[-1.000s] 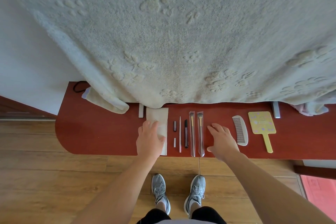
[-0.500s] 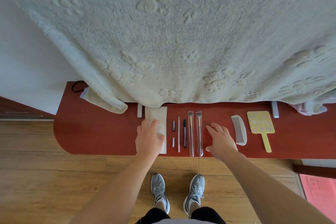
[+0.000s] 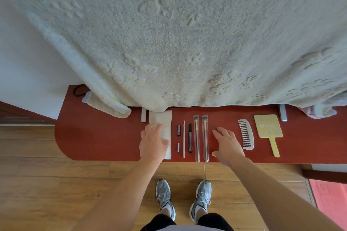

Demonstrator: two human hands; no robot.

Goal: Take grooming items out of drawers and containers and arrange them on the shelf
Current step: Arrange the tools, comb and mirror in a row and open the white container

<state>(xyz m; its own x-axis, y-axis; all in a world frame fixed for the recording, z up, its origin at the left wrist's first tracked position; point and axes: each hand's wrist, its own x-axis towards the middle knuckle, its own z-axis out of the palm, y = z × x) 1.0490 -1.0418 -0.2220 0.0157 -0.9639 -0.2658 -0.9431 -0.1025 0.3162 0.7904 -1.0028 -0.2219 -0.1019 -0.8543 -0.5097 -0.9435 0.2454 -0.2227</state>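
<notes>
Straight ahead, both arms (image 3: 122, 189) extended, palms down. Left hand (image 3: 153, 142) lay flat on the white cloth (image 3: 163, 118), fingers loose, gripping nothing. Right hand (image 3: 228, 144) spread, fingers straight, empty, on or just over the shelf (image 3: 93, 137) between sleeved brushes (image 3: 196, 137) and comb (image 3: 247, 135). Pens (image 3: 190, 138) lay between cloth and brushes; mirror (image 3: 268, 126) beside comb. Towel (image 3: 169, 43) hung above.

A white cloth (image 3: 163, 118), pens (image 3: 190, 138), two wrapped brushes (image 3: 196, 137), a comb (image 3: 246, 135) and a mirror (image 3: 268, 126) are laid along the red shelf (image 3: 97, 137).
</notes>
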